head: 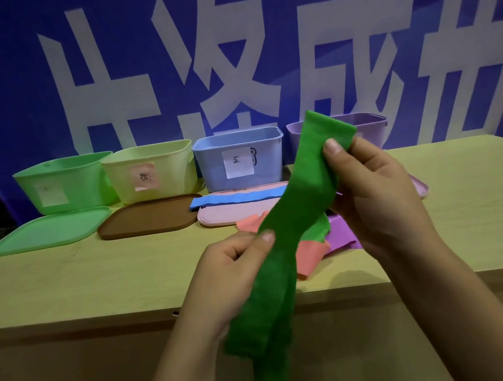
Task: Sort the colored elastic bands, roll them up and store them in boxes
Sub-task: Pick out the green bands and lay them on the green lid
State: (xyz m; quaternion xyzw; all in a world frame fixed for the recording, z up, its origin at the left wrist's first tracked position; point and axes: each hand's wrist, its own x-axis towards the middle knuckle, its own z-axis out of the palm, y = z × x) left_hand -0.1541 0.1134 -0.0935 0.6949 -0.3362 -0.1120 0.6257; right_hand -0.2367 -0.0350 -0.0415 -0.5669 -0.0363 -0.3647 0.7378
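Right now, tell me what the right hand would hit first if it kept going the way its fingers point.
Probably the pink lid on the table; the right hand, gripping the green band, points left, though depth is unclear.

Matt green elastic band [291,217], smooth plastic boxes [238,160], pale wood-look table [95,272]

Four boxes stand in a row at the table's [65,286] 12 o'clock edge: first box [62,185] at 10 o'clock, second box [149,171] just beside it, third box [240,158] next, fourth box [369,126] at 1 o'clock, partly hidden. Lids lie before them: first lid [49,231], second lid [149,216], third lid [231,213]. One band [235,197] lies on the third lid. Loose bands [338,236] lie heaped at 3 o'clock of it. A banner [8,77] stands behind.
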